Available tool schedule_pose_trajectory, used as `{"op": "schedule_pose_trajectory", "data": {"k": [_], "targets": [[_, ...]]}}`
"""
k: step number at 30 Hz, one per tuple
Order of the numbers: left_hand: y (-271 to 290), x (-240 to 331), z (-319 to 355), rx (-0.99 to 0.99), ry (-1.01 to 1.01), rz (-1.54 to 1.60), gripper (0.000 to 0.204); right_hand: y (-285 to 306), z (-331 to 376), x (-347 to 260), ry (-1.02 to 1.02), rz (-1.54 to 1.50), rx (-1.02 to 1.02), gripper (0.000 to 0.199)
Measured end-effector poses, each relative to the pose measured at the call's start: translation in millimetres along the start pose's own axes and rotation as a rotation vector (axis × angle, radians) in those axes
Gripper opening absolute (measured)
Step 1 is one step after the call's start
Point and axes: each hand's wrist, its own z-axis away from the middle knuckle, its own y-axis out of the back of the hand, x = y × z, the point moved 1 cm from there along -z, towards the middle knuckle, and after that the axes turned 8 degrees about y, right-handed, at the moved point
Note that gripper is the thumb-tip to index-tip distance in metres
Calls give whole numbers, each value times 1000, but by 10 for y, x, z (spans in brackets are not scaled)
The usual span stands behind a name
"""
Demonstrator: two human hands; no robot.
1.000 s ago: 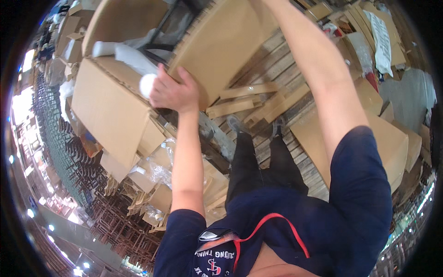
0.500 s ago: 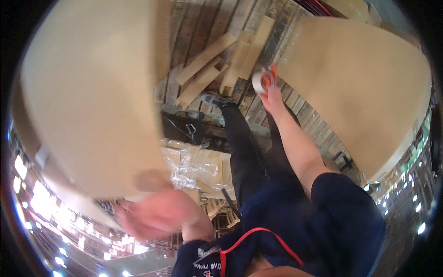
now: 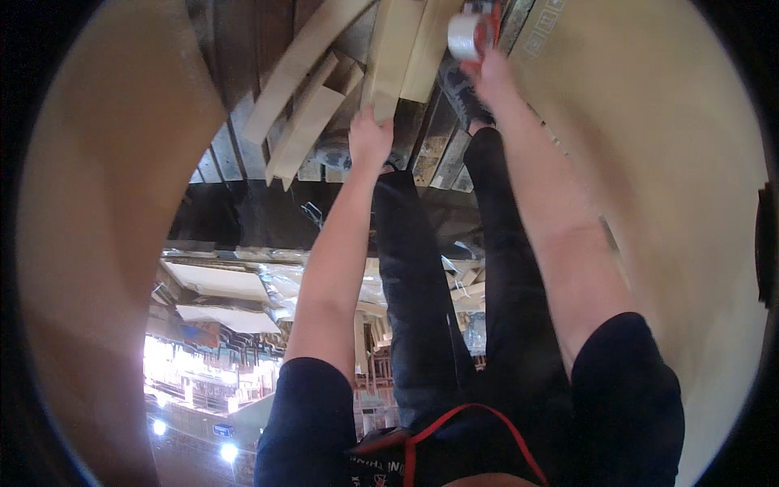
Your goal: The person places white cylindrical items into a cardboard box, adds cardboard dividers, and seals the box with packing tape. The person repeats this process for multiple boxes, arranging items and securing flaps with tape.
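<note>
My left hand (image 3: 371,144) reaches down to the near end of a long folded cardboard strip (image 3: 391,61), its fingers closed at the edge. In my right hand (image 3: 492,79) is a tape dispenser (image 3: 492,18) with orange-red parts and a roll of pale tape (image 3: 464,36). The dispenser is held low, above my right shoe and beside a large cardboard box (image 3: 649,154). More cardboard strips, one curved (image 3: 304,61) and one like an open channel (image 3: 312,118), lie left of my left hand on the wooden slats.
A tall cardboard panel (image 3: 81,203) stands close on the left. The large box fills the right side. Both my shoes (image 3: 462,93) rest on the slatted wooden floor (image 3: 243,49). Clear plastic film and flat cardboard (image 3: 215,280) lie behind my legs.
My left hand has come from the left panel down to the cardboard strip. I have bent lower, and the strips look nearer. My right hand still holds the tape dispenser.
</note>
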Motion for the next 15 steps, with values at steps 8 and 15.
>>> {"op": "schedule_pose_trajectory", "data": {"k": [8, 15], "targets": [[-660, -30, -1008, 36, 10, 45, 87, -643, -1169, -491, 921, 1058, -481, 51], [-760, -731, -725, -301, 354, -3, 84, -612, -654, 174, 1049, 1375, -482, 43]]}}
